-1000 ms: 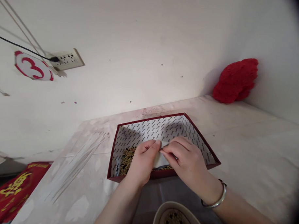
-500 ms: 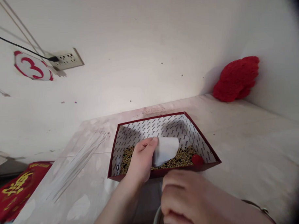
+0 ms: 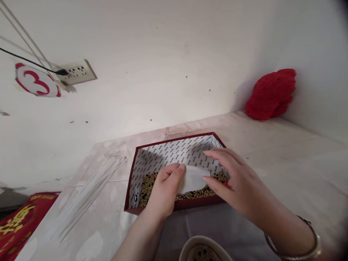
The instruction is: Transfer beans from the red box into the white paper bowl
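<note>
My left hand [image 3: 168, 187] pinches the left end of a flat white piece [image 3: 194, 179], which could be paper or a thin pouch. It is held over a red-rimmed box [image 3: 174, 147] with a patterned white lining. Loose yellowish and black beans [image 3: 149, 184] cover the box floor. My right hand [image 3: 235, 174] reaches over the box's right side, thumb and fingers apart, close to the white piece's right end. Behind its thumb shows a bit of a red object [image 3: 225, 183]. A pale bowl [image 3: 185, 252] with some beans inside stands at the near edge of view.
Long thin white strips [image 3: 87, 194] lie on the pale tablecloth [image 3: 89, 245] left of the box. A red fluffy bundle [image 3: 271, 94] rests in the back right corner. A red bag with yellow lettering [image 3: 23, 223] is at far left. A socket [image 3: 77, 73] with a plugged cable is on the wall.
My right hand has risen from the bowl up to the right end of the white piece and opened. The bowl is now uncovered. My left hand keeps its pinch on the white piece.
</note>
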{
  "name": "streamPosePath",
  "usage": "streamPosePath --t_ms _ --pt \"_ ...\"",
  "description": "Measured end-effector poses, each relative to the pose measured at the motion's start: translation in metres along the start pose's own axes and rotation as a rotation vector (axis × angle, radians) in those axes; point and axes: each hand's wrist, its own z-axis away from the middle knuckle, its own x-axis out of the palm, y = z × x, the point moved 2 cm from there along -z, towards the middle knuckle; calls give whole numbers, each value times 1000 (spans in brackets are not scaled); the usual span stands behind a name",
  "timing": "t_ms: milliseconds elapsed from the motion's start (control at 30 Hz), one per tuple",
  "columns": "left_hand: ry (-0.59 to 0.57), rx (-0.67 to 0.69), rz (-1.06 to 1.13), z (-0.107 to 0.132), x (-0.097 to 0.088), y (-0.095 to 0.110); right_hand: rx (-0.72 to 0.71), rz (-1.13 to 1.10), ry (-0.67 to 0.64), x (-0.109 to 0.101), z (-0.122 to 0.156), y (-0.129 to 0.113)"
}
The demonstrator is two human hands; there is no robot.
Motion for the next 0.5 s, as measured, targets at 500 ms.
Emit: streamPosePath --t_ms 500 --pt "-171 24 -275 2 2 3 319 -356 -180 14 -5 16"
